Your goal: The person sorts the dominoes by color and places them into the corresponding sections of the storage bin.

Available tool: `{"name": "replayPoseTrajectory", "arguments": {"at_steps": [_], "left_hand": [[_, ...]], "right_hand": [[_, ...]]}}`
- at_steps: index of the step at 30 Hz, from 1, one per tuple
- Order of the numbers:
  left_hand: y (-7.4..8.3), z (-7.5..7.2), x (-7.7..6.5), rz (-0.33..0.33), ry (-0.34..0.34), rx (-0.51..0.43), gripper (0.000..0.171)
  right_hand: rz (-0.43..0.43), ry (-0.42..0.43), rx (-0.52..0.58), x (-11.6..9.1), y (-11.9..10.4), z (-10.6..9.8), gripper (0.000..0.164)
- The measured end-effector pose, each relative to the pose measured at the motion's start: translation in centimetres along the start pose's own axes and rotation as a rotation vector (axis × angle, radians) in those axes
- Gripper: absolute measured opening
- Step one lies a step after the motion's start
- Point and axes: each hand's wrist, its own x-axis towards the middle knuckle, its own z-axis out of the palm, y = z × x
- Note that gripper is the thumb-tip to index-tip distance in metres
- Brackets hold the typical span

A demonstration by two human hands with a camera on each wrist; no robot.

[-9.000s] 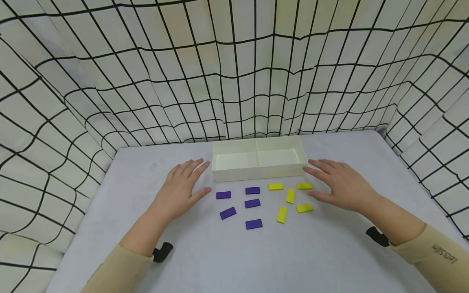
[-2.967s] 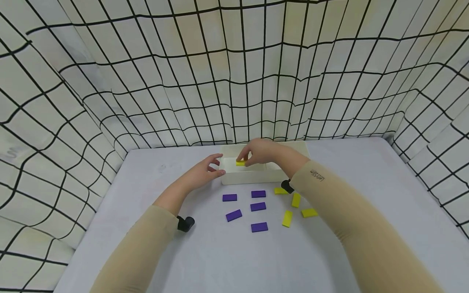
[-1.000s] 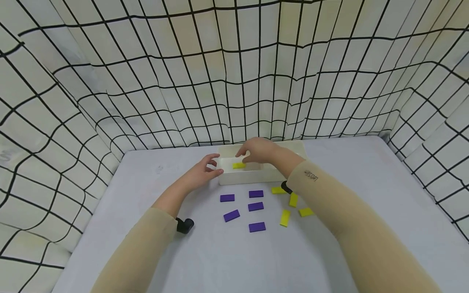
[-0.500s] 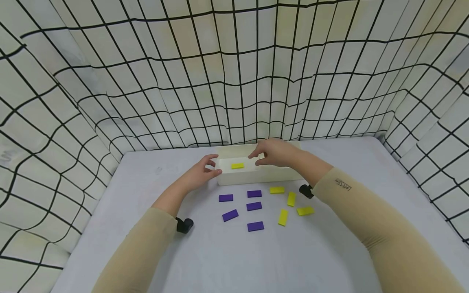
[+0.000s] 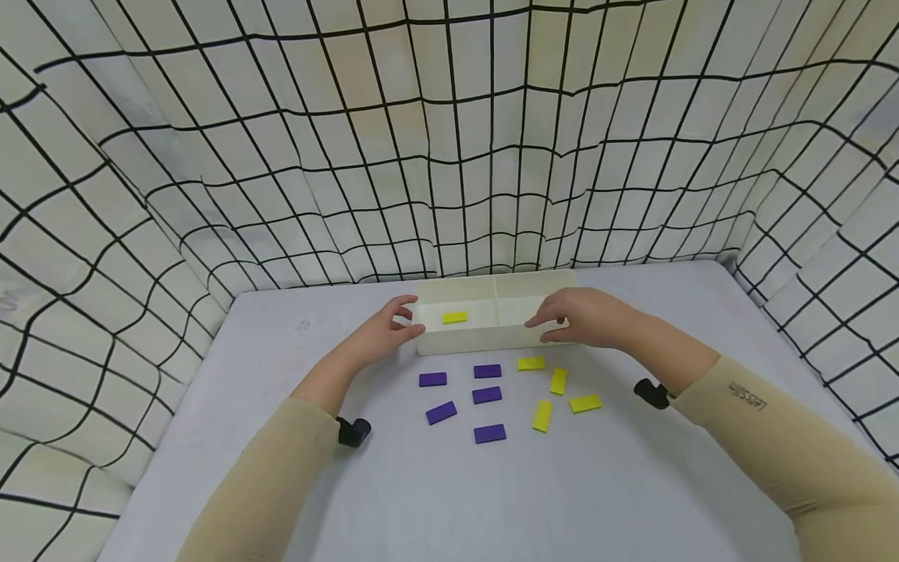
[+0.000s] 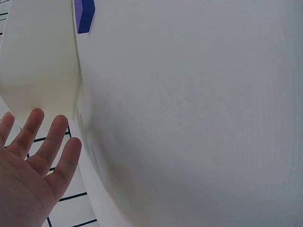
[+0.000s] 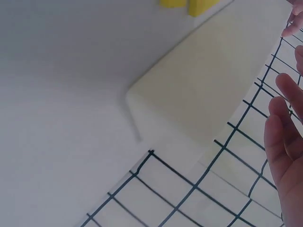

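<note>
A white two-compartment box (image 5: 463, 341) stands at the back of the table. One yellow block (image 5: 454, 318) lies flat in its left compartment. My left hand (image 5: 379, 336) is at the box's left end, thumb by the front corner; the left wrist view shows its fingers (image 6: 49, 146) spread and fairly straight beside the white wall. Over the front rim of the right compartment hovers my right hand (image 5: 593, 316), holding nothing, fingers loosely bent. In front of the box, several yellow blocks (image 5: 558, 381) lie on the right and several purple blocks (image 5: 487, 395) on the left.
The white-covered table (image 5: 435, 499) extends around the box and blocks. Behind it and along both sides hangs a black grid net (image 5: 485, 160) before pale sheeting. Black wrist cameras (image 5: 354, 432) are worn at both cuffs.
My right hand brought a yellow block from the right side of the table into the left compartment, released it and moved right. My left hand came to the box's left end and stays there.
</note>
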Motion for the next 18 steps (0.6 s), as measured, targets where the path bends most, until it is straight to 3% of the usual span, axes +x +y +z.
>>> {"name": "replayPoseTrajectory", "arguments": {"at_steps": [8, 18], "left_hand": [[0.0, -0.1, -0.2, 0.0, 0.007, 0.004, 0.071], [0.2, -0.1, -0.3, -0.009, 0.007, 0.005, 0.071]], "right_hand": [[-0.02, 0.032, -0.013, -2.2, 0.9, 1.0, 0.035], [-0.022, 0.036, -0.025, -2.0, 0.7, 2.2, 0.033]]}}
